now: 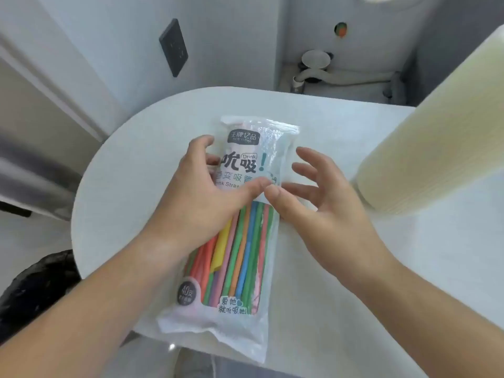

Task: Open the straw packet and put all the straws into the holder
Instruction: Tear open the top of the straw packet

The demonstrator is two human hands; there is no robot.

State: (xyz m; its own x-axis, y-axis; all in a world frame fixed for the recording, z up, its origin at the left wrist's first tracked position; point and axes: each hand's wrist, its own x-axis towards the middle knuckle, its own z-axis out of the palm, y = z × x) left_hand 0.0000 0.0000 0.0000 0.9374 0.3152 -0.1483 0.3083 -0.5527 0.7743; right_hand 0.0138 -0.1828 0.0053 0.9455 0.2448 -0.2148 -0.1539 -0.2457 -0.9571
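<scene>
Straw packet [240, 214] still sealed on table [354, 268]. Left hand [201, 197] grasps it; right hand [321, 203] spread, empty. Next: tear top w/ both hands.

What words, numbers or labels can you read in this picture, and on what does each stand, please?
All stand on the straw packet:
"Drink" in a small bubble near the top.
"Drink Straw", partly hidden by the left hand.
"40" in the dark round badge near the bottom.
Large Chinese characters: present.
Small print under the dark top logo: too blurred.
</scene>
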